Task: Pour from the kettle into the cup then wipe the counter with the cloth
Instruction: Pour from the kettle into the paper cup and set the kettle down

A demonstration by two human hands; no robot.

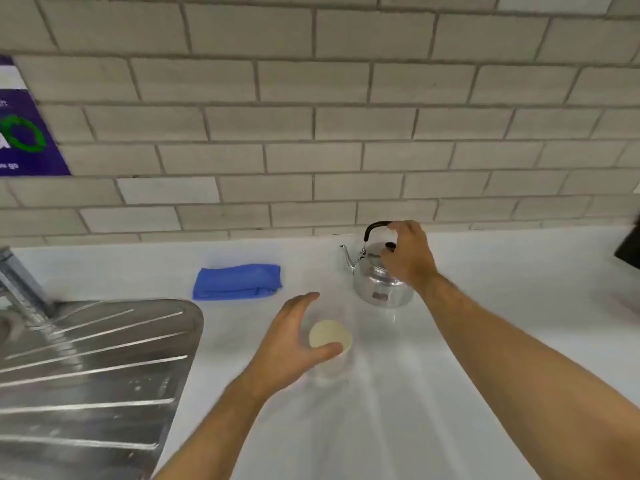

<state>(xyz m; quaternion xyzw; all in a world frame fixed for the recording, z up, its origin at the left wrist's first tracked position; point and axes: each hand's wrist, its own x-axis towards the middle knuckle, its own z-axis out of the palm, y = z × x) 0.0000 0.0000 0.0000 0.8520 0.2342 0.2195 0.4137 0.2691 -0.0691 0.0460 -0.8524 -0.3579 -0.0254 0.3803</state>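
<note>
On the far right of the surface (450,393), the right hand (408,254) curls around the steel kettle (377,285)'s stiff handle (375,226), likely heavy, while the left hand (294,337) spreads beside the light cup (330,336).

surface: smooth white counter (485,306) against the grey tiled wall | on it: folded blue cloth (237,281), back left | shiny metal kettle with black handle (377,284), back right | pale cream cup (330,336), nearer, between them | ribbed steel draining board (90,368), left
</note>
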